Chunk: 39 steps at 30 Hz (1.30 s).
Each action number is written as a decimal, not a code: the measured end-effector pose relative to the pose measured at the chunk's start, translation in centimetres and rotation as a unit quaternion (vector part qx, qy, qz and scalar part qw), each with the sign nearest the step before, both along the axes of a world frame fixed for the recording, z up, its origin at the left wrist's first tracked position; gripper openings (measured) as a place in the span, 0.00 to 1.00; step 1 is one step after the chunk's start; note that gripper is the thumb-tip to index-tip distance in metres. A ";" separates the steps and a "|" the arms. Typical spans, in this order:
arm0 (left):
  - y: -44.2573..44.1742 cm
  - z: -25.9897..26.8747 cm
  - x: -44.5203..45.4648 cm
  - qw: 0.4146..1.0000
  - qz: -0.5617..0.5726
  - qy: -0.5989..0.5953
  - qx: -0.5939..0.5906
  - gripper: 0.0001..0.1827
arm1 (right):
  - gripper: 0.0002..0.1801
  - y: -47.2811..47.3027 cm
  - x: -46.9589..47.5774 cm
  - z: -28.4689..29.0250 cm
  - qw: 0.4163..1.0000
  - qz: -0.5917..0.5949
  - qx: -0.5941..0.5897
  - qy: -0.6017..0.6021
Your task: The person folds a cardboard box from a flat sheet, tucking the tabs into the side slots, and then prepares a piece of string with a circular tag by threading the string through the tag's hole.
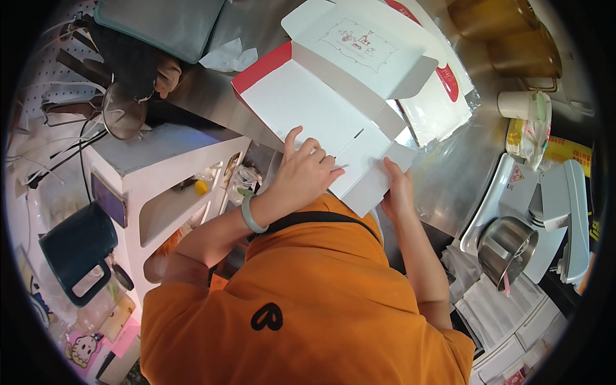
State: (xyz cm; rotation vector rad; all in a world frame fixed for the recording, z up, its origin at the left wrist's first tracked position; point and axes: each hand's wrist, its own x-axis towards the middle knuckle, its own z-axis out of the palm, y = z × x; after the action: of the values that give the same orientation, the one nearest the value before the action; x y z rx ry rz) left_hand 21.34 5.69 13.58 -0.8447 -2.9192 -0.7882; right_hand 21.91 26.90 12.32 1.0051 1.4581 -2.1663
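A partly folded cardboard cake box [308, 101], white inside and red on one end wall, lies before me at the metal counter's edge. Its raised panel [361, 45] bears a small printed drawing, and two short slots show near the front fold. My left hand [308, 166] rests over the white inside near one slot, fingers spread. My right hand [399, 185] grips the front flap [370, 185] at its right edge, thumb on top and the other fingers partly hidden beneath.
Flat white and red packaging [433, 110] lies behind the box on the metal counter [447, 178]. To the right stands a white stand mixer [568, 211] with a steel bowl [505, 250]. On the left are a white shelf unit [130, 192] and a dark blue pitcher [79, 250]. Another person's hand [167, 77] shows at upper left.
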 end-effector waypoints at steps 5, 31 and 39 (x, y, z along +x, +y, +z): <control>-1.7 -1.7 -0.1 0.992 0.043 0.093 0.076 0.14 | 0.34 5.5 -3.5 1.4 0.904 0.173 0.269 0.285; -6.1 7.5 -3.2 0.981 0.041 0.017 0.187 0.15 | 0.12 1.0 -13.6 7.7 0.566 0.578 0.338 0.481; -5.0 12.5 -0.9 0.904 -0.088 -0.255 0.331 0.06 | 0.16 1.9 -6.6 17.3 0.607 0.663 0.208 0.385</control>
State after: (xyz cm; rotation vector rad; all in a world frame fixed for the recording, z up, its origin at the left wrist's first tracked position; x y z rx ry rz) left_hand 20.45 0.68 26.05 -0.9210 -2.5935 -2.1320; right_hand 15.35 28.77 29.57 -1.0001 2.0088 -0.9885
